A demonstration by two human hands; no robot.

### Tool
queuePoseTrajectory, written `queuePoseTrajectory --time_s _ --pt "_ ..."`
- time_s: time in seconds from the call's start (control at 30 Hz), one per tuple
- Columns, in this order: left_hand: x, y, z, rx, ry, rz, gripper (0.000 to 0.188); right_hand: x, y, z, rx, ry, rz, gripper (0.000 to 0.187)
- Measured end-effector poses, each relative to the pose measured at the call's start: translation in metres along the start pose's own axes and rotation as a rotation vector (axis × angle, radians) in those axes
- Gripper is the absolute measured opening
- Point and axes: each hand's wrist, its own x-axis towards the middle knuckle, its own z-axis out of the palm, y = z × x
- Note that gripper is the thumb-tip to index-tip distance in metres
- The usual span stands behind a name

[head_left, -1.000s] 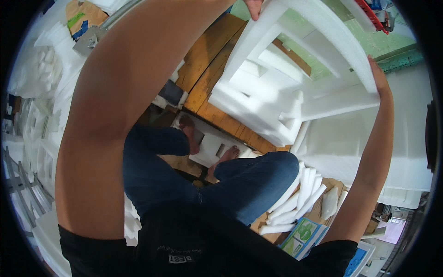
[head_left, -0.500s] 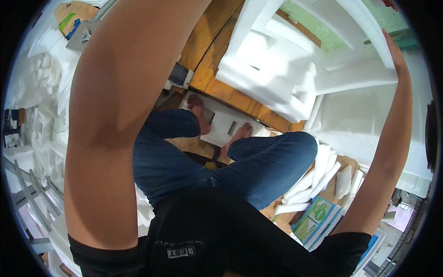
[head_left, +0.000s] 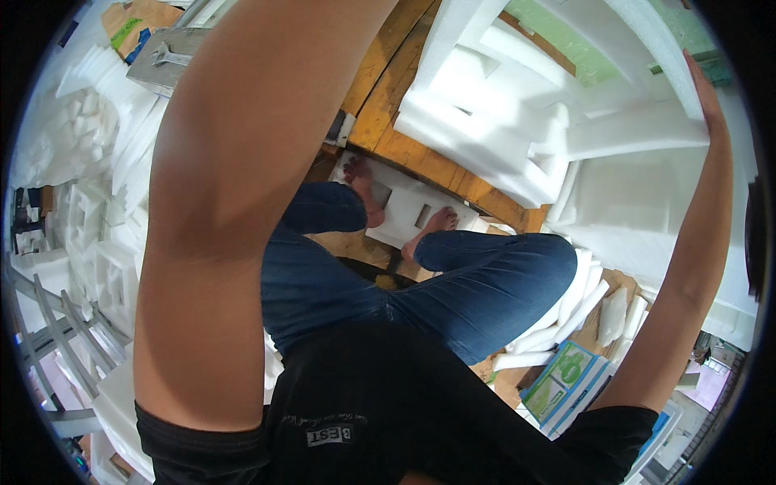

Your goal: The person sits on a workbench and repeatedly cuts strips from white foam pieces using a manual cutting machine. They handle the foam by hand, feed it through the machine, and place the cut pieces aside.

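A large white moulded foam piece (head_left: 461,153), with recesses and a curved raised rim, stands on the wooden table (head_left: 388,89) in front of me. My right hand (head_left: 705,93) lies along the outer side of that rim at the far right. It shows edge-on, its fingers stretched out flat against the foam. My left forearm (head_left: 275,105) reaches up and passes out of the top of the picture, so my left hand and whatever it touches are hidden.
White foam rods (head_left: 566,311) and a green, white and blue box (head_left: 566,380) lie by my right knee. Stacked white foam parts (head_left: 89,218) fill the left side, near a grey metal box (head_left: 166,61). My bare feet rest on a white block (head_left: 396,206) below the table edge.
The whole scene has shifted slightly to the right in view, the left arm with it. My right hand stays against the foam rim.
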Motion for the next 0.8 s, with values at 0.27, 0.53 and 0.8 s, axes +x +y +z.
queuePoseTrajectory --time_s 0.27,0.53,0.8 --pt "-0.006 -0.005 0.008 0.022 0.003 0.044 0.088 -0.063 -0.090 0.005 -0.363 0.041 0.171 0.048" --pt "0.005 -0.008 0.010 0.007 0.015 0.067 0.092 -0.040 -0.092 0.004 -0.427 -0.060 0.108 0.064" --pt "-0.006 -0.108 0.011 -0.248 0.308 0.251 0.097 -0.035 -0.084 0.007 -0.343 -0.044 0.154 0.068"
